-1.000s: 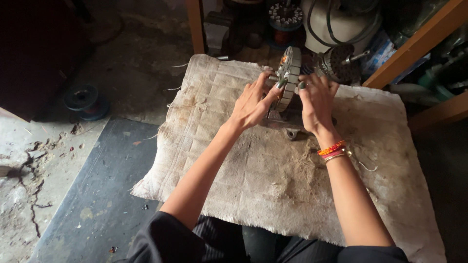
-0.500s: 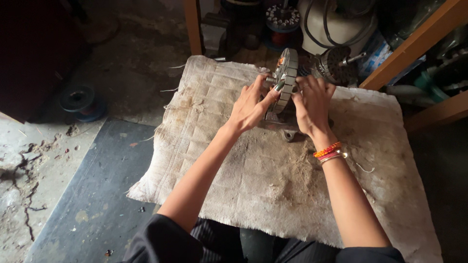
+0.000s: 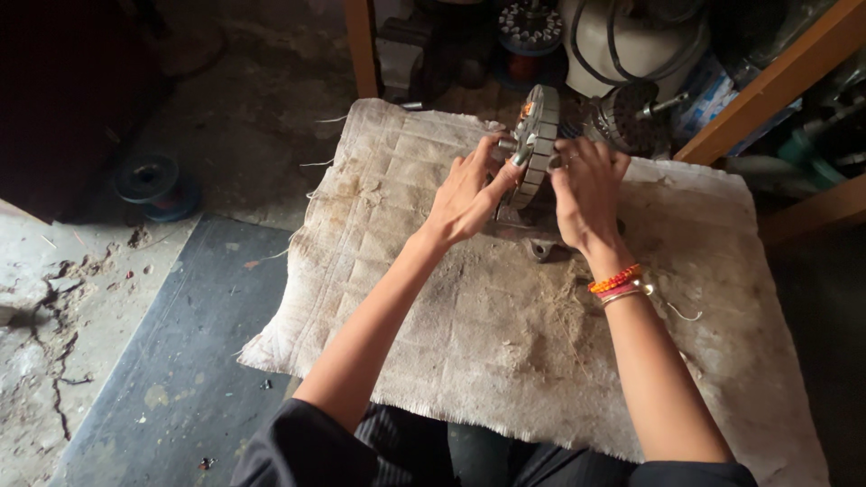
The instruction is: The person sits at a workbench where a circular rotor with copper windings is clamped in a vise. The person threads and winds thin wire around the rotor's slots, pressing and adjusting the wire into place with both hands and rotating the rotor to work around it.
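Note:
A round grey metal motor core (image 3: 539,135) with slots along its rim stands on edge on a dirty woven sack cloth (image 3: 505,325), with a short shaft through its middle. My left hand (image 3: 467,192) grips its left face and the shaft end. My right hand (image 3: 586,194) presses on its right face; beaded and metal bangles ring that wrist. A small dark metal bracket (image 3: 544,248) lies on the cloth just below the core, between my hands.
A wooden post (image 3: 361,45) and an angled wooden rail (image 3: 767,81) frame a cluttered shelf with a white casing (image 3: 622,41), a round slotted part (image 3: 526,20) and another wound rotor (image 3: 631,117). A dark wire spool (image 3: 149,179) sits on the cracked floor at left.
Both hands have stayed on the upright core. My left hand's fingers have shifted up onto the shaft end, and my view has drifted slightly.

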Motion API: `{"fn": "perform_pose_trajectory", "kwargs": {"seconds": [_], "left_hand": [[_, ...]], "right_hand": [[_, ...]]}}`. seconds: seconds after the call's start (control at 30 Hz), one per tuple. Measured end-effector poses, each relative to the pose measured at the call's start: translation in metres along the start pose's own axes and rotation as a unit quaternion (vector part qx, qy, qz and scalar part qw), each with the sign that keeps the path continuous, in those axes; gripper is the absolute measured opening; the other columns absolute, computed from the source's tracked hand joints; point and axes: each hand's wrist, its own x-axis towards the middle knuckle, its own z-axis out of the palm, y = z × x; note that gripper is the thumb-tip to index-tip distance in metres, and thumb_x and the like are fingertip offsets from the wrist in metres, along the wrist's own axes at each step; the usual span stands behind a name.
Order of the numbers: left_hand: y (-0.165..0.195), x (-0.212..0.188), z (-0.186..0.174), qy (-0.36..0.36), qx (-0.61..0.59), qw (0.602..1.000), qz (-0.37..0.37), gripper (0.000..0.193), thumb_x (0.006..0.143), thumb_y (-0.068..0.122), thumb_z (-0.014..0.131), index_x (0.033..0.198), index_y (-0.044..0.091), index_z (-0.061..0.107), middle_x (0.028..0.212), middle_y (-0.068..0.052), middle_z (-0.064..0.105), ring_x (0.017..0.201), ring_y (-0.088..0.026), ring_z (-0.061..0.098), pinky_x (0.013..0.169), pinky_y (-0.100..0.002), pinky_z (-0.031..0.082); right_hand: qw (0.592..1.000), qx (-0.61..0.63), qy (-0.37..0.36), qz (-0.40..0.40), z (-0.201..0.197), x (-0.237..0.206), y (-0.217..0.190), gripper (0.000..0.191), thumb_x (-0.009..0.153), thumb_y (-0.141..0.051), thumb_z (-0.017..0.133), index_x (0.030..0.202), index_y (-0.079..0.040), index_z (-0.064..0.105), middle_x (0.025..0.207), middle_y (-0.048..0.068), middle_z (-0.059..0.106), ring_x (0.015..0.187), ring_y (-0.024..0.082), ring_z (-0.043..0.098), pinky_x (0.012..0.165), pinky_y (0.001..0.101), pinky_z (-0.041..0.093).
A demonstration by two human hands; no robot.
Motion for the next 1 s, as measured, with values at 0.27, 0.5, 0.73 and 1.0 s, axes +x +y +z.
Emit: {"fn": "perform_pose_trajectory", "kwargs": {"seconds": [0.27, 0.5, 0.73, 1.0], "left_hand": [[0.000, 0.002, 0.001, -0.001, 0.006, 1.000, -0.005, 0.073, 0.094, 0.063, 0.050, 0.149, 0.016, 0.042, 0.131, -0.015, 0.067, 0.114, -0.031, 0.059, 0.102, -0.047, 0.045], [0.003, -0.002, -0.001, -0.005, 0.001, 1.000, -0.014, 0.074, 0.095, 0.064, 0.046, 0.151, 0.016, 0.040, 0.128, -0.015, 0.068, 0.110, -0.032, 0.060, 0.100, -0.047, 0.045], [0.000, 0.004, 0.003, 0.004, 0.009, 1.000, -0.022, 0.076, 0.093, 0.066, 0.050, 0.150, 0.016, 0.041, 0.117, -0.015, 0.071, 0.111, -0.029, 0.060, 0.098, -0.046, 0.047], [0.011, -0.006, -0.006, -0.010, -0.012, 0.999, -0.032, 0.072, 0.095, 0.060, 0.044, 0.152, 0.016, 0.039, 0.112, -0.014, 0.074, 0.101, -0.030, 0.059, 0.095, -0.045, 0.045]], "right_hand": [[1.000, 0.007, 0.014, -0.013, -0.001, -0.003, 0.000, 0.040, 0.104, -0.032, 0.047, 0.120, 0.001, 0.064, 0.114, 0.014, 0.061, 0.113, 0.031, 0.051, 0.103, 0.0462, 0.029], [0.999, -0.004, 0.026, -0.029, -0.001, -0.002, 0.000, 0.041, 0.103, -0.032, 0.046, 0.121, 0.000, 0.063, 0.115, 0.014, 0.060, 0.118, 0.030, 0.051, 0.106, 0.0451, 0.029], [0.999, 0.002, 0.027, -0.018, 0.000, -0.004, -0.002, 0.040, 0.106, -0.033, 0.047, 0.122, 0.000, 0.064, 0.112, 0.013, 0.060, 0.114, 0.030, 0.051, 0.105, 0.0465, 0.028], [1.000, -0.010, 0.011, -0.006, 0.003, -0.004, 0.003, 0.040, 0.103, -0.036, 0.044, 0.118, -0.004, 0.062, 0.137, 0.012, 0.059, 0.138, 0.030, 0.045, 0.115, 0.0477, 0.023]]}}
